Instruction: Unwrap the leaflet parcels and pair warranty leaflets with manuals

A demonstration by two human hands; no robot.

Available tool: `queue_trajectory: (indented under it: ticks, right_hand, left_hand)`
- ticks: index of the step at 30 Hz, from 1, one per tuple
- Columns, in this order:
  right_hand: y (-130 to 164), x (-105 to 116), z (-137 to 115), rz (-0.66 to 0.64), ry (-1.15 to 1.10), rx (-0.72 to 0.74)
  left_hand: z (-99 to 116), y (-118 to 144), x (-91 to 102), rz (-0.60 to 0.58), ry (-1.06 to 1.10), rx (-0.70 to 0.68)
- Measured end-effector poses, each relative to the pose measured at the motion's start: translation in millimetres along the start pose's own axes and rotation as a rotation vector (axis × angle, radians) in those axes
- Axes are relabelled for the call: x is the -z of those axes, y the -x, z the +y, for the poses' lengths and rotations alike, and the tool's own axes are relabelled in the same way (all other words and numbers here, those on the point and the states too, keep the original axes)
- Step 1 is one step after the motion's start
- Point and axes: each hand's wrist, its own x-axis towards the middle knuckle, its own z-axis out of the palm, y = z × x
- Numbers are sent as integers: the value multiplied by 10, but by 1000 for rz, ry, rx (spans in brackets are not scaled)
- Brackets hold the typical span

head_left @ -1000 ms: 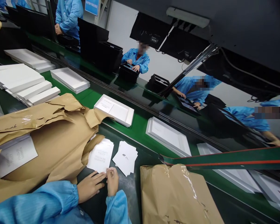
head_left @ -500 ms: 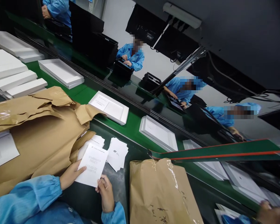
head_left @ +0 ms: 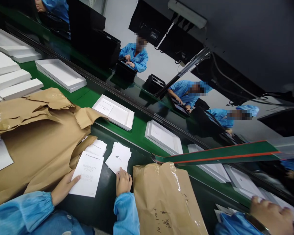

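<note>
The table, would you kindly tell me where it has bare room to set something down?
The table shows a bare strip between the leaflet and the right hand. Beyond, the green belt has a gap between the manual tray and the tray right of it. The torn wrapper crowds the left, the parcel the right.

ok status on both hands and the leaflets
Left hand: gripping warranty leaflet. Right hand: at near edge of logo-card stack. Close by: brown paper packet beside right hand, torn brown wrapper by left.

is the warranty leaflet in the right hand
No, the left hand holds the leaflet, while the right hand is at the logo cards.
</note>
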Motion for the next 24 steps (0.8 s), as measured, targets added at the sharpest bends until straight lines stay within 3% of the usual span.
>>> queue_trajectory:
  ticks: [4, 11, 13, 16, 20, 24]
  right_hand:
    - [-36, 43, 4, -40, -32, 11]
    - [-206, 47, 49, -124, -237, -29]
    - [-212, 116, 49, -84, -304, -115]
    - [-155, 282, 49, 93, -432, -309]
    - [20, 518, -60, 267, -696, -496]
    - [277, 598, -384, 154, -1387, -638]
  left_hand:
    - [-12, -11, -33, -1, -15, -46]
    - [-30, -14, -40, -75, -28, 8]
    - [-24, -8, -37, -85, -23, 18]
    - [-14, -1, -33, -85, -20, 28]
    - [11, -7, -58, -42, 5, 19]
    - [62, -43, -155, 18, 30, -68]
